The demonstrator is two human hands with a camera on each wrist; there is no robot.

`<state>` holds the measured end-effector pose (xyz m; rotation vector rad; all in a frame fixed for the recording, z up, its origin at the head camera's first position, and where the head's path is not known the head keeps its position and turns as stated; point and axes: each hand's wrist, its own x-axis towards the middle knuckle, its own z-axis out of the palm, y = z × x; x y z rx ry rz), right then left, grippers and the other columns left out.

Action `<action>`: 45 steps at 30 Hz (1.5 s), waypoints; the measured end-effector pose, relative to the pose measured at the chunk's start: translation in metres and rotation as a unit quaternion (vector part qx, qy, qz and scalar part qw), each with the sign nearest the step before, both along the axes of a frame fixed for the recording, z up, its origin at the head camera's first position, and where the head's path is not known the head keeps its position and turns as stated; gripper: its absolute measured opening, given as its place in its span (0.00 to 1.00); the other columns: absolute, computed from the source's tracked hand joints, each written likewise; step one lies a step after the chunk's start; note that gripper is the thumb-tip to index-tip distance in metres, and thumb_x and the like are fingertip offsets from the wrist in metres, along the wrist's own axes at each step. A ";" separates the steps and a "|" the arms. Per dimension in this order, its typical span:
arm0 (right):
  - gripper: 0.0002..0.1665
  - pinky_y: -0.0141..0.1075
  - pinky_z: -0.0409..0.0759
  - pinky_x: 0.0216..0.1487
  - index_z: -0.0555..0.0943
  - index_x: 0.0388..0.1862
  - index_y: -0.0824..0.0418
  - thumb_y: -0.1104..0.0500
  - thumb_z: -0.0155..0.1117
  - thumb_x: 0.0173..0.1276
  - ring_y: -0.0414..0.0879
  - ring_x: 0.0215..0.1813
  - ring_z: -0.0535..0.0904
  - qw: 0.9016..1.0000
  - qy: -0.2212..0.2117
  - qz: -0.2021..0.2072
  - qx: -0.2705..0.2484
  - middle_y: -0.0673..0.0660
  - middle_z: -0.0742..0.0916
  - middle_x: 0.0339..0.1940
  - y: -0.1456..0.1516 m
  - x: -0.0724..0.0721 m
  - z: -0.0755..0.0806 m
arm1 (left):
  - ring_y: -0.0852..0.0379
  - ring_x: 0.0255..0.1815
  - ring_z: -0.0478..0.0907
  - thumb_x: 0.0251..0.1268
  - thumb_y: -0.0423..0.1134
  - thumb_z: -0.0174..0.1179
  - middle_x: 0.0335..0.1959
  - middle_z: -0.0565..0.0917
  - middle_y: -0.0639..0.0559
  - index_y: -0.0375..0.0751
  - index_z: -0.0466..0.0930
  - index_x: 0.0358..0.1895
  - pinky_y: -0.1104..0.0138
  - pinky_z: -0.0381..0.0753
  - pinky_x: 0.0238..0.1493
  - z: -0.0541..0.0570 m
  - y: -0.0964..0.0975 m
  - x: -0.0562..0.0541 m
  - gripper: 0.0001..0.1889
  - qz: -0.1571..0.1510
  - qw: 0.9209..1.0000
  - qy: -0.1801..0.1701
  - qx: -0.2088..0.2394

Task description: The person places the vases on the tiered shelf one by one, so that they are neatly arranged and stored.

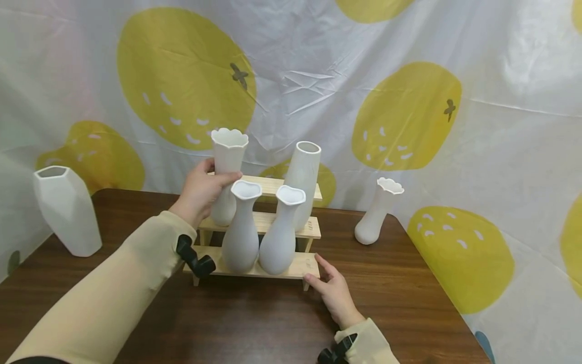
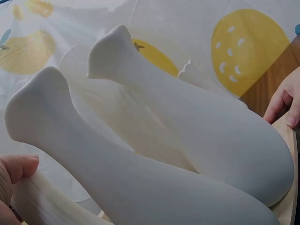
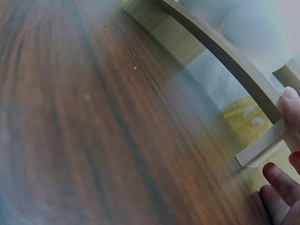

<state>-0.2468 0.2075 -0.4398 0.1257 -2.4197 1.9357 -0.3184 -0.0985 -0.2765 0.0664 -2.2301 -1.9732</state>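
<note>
My left hand [image 1: 200, 191] grips a tall white vase with a scalloped rim [image 1: 229, 155] at the left of the wooden stand's middle tier. Its thumb crosses the front of the vase; some fingers are hidden behind. At the lower right corner of the three-tier wooden stand [image 1: 300, 267], my right hand [image 1: 335, 296] holds the bottom board between thumb and fingers. Two white vases with flared, wavy mouths, a left one [image 1: 241, 242] and a right one [image 1: 278, 245], stand side by side on the bottom tier. Behind them, a plain cylindrical vase [image 1: 303, 169] stands at the middle tier's right.
A faceted white vase [image 1: 70, 212] stands on the brown table [image 1: 236, 323] at the far left. Right of the stand is a slim white vase with a frilled rim [image 1: 375, 217]. A white curtain with yellow fruit prints [image 1: 309, 76] hangs close behind the table.
</note>
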 end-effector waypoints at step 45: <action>0.42 0.30 0.70 0.56 0.63 0.73 0.64 0.60 0.70 0.62 0.51 0.64 0.71 0.999 0.005 0.008 -0.031 0.65 0.73 0.67 0.007 -0.013 -0.023 | 0.40 0.70 0.55 0.59 0.39 0.68 0.73 0.56 0.41 0.43 0.49 0.76 0.47 0.61 0.66 -0.013 -0.024 0.012 0.46 -0.050 0.998 -0.010 -0.024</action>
